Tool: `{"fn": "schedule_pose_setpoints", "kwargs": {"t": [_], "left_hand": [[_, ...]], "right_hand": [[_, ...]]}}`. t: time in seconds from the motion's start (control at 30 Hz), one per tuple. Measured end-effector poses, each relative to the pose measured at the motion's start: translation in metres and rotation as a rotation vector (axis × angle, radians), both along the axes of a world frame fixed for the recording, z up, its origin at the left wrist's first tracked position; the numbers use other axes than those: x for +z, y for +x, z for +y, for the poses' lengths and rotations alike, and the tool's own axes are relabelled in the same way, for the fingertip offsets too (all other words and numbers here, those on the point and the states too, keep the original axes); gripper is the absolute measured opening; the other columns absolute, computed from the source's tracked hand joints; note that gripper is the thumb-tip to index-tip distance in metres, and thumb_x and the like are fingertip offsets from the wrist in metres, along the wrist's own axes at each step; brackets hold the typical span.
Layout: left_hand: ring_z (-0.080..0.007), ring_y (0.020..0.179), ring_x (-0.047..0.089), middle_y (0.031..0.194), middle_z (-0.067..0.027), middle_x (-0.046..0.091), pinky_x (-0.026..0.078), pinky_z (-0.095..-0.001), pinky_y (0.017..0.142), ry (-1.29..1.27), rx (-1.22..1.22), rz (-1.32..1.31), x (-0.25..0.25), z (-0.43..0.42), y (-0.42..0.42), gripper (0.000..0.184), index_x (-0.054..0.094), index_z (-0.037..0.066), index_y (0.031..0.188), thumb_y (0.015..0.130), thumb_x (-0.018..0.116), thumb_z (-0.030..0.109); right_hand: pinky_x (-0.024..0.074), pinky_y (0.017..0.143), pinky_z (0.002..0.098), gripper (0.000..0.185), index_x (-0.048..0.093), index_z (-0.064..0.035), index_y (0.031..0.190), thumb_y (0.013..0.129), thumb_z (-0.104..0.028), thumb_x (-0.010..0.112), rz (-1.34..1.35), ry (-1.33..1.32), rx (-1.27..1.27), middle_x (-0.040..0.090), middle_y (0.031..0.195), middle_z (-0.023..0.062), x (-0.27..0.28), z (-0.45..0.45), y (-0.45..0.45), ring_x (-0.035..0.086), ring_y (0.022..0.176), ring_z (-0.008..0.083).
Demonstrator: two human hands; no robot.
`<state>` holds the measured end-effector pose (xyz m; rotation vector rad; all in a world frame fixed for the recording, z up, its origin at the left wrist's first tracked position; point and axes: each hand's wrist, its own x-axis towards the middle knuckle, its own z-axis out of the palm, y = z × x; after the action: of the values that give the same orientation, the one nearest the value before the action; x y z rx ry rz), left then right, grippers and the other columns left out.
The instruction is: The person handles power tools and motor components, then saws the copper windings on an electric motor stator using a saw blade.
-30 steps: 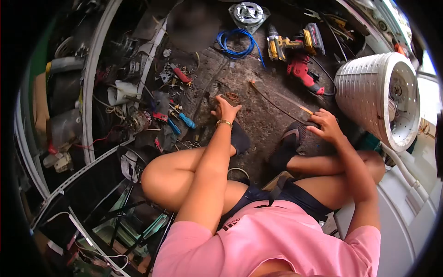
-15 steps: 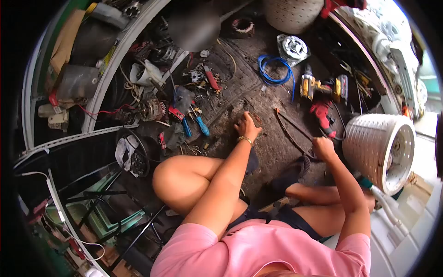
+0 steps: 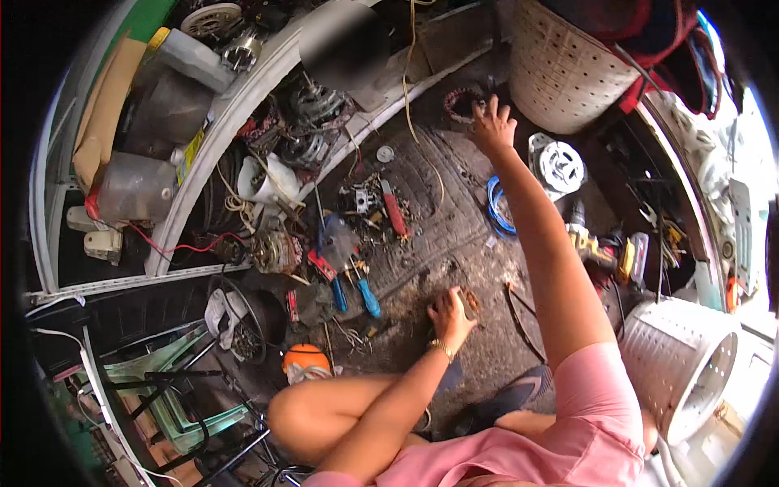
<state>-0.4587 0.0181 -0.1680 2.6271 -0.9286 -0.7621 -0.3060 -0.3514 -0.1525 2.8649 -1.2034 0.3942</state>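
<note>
My right hand (image 3: 493, 128) is stretched far forward with its fingers apart. Its fingertips are just beside a ring-shaped motor winding (image 3: 461, 105) on the floor; whether they touch it I cannot tell. My left hand (image 3: 452, 321) rests low over the dirty floor, fingers bent but spread. Close to its fingertips lies a small reddish-brown piece (image 3: 471, 303), too small to name. A dark, thin strap or cord (image 3: 523, 323) lies on the floor between my right arm and my foot.
Blue cable (image 3: 497, 207), a round metal motor housing (image 3: 560, 165) and a yellow cordless drill (image 3: 596, 247) lie at right. Perforated white drums stand at the back (image 3: 568, 69) and right (image 3: 677, 357). Blue-handled screwdrivers (image 3: 367, 299) and a red-handled tool (image 3: 393, 209) lie left of centre.
My right hand has let go of the dark strap and reached forward to the ring-shaped winding. My left hand stays low at the floor. The view has shifted, and an orange object shows by my knee.
</note>
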Motion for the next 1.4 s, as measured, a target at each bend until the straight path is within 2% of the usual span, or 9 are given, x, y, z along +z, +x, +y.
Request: {"fn": "schedule_pose_setpoints", "kwargs": {"t": [0.27, 0.53, 0.6, 0.73, 0.8, 0.87, 1.0, 1.17, 1.4], "left_hand": [[-0.0288, 0.129, 0.040, 0.131, -0.0084, 0.048, 0.026, -0.0730, 0.101, -0.006, -0.022, 0.016, -0.007, 0.007, 0.004, 0.087, 0.037, 0.015, 0.129, 0.059, 0.088, 0.026], [-0.0304, 0.125, 0.047, 0.128, -0.0071, 0.053, 0.017, -0.0748, 0.104, -0.064, 0.064, 0.078, -0.011, 0.009, 0.004, 0.083, 0.037, 0.017, 0.127, 0.061, 0.086, 0.030], [-0.0326, 0.123, 0.050, 0.124, -0.0132, 0.056, 0.019, -0.0699, 0.103, -0.160, 0.236, 0.140, -0.005, 0.009, 0.008, 0.075, 0.038, 0.014, 0.125, 0.065, 0.077, 0.035], [-0.0447, 0.122, 0.047, 0.130, -0.0315, 0.046, 0.039, -0.0444, 0.101, -0.662, 0.674, 0.059, 0.029, 0.011, 0.019, 0.101, 0.024, -0.005, 0.138, 0.067, 0.079, 0.043], [-0.0444, 0.108, 0.056, 0.122, -0.0292, 0.053, 0.043, -0.0487, 0.093, -0.604, 0.717, -0.044, 0.068, 0.019, 0.035, 0.098, 0.026, -0.005, 0.135, 0.067, 0.081, 0.039], [-0.0423, 0.106, 0.057, 0.114, -0.0263, 0.057, 0.044, -0.0492, 0.092, -0.762, 0.663, 0.018, 0.102, 0.030, 0.045, 0.085, 0.034, 0.002, 0.126, 0.065, 0.082, 0.036], [-0.0397, 0.107, 0.056, 0.118, -0.0194, 0.053, 0.045, -0.0474, 0.090, -0.468, 0.443, -0.142, 0.102, 0.049, 0.048, 0.079, 0.037, 0.005, 0.123, 0.063, 0.083, 0.028], [-0.0380, 0.109, 0.053, 0.115, -0.0181, 0.054, 0.042, -0.0490, 0.092, -0.509, 0.128, -0.022, 0.070, 0.055, 0.021, 0.079, 0.038, 0.004, 0.121, 0.060, 0.085, 0.022], [-0.0361, 0.118, 0.047, 0.123, -0.0151, 0.051, 0.036, -0.0535, 0.097, -0.367, -0.066, -0.087, 0.057, 0.022, -0.004, 0.081, 0.037, 0.012, 0.126, 0.063, 0.084, 0.031]], "right_hand": [[0.0474, 0.084, 0.0533, 0.053, 0.057, -0.0270, 0.123, 0.074, -0.039, 0.076, -0.016, 0.245, -0.020, 0.049, 0.123, 0.0159, -0.025, -0.013, 0.019, 0.062, 0.099, 0.0371], [0.0472, 0.086, 0.0479, 0.055, 0.063, -0.0136, 0.112, 0.065, -0.033, 0.083, -0.187, 0.284, 0.153, 0.054, 0.111, 0.0200, 0.039, 0.078, -0.100, 0.058, 0.099, 0.0387], [0.0464, 0.087, 0.0461, 0.050, 0.064, -0.0116, 0.106, 0.063, -0.030, 0.084, -0.194, 0.260, 0.236, 0.055, 0.109, 0.0187, 0.057, 0.111, -0.142, 0.056, 0.100, 0.0376], [0.0421, 0.089, 0.0490, 0.046, 0.064, -0.0102, 0.101, 0.062, -0.026, 0.084, -0.262, 0.408, 0.246, 0.058, 0.107, 0.0178, 0.075, 0.181, -0.214, 0.053, 0.102, 0.0360], [0.0408, 0.096, 0.0473, 0.039, 0.064, -0.0100, 0.103, 0.068, -0.021, 0.079, -0.288, 0.545, 0.209, 0.055, 0.116, 0.0198, 0.063, 0.221, -0.239, 0.052, 0.108, 0.0370], [0.0369, 0.102, 0.0493, 0.029, 0.064, -0.0120, 0.104, 0.077, -0.020, 0.070, -0.154, 0.377, 0.249, 0.053, 0.125, 0.0201, 0.029, 0.257, -0.258, 0.051, 0.115, 0.0369], [0.0363, 0.099, 0.0620, 0.034, 0.062, -0.0178, 0.106, 0.075, -0.026, 0.073, -0.039, 0.259, 0.121, 0.035, 0.146, 0.0189, -0.043, 0.322, -0.284, 0.049, 0.119, 0.0376], [0.0399, 0.098, 0.0582, 0.070, 0.046, -0.0243, 0.135, 0.072, -0.018, 0.075, -0.014, 0.271, 0.091, 0.026, 0.152, 0.0184, 0.000, 0.329, -0.296, 0.041, 0.130, 0.0370], [0.0473, 0.091, 0.0485, 0.067, 0.049, -0.0222, 0.130, 0.069, -0.009, 0.071, -0.268, 0.447, 0.090, 0.032, 0.146, 0.0228, 0.043, 0.340, -0.337, 0.049, 0.120, 0.0395]]}}
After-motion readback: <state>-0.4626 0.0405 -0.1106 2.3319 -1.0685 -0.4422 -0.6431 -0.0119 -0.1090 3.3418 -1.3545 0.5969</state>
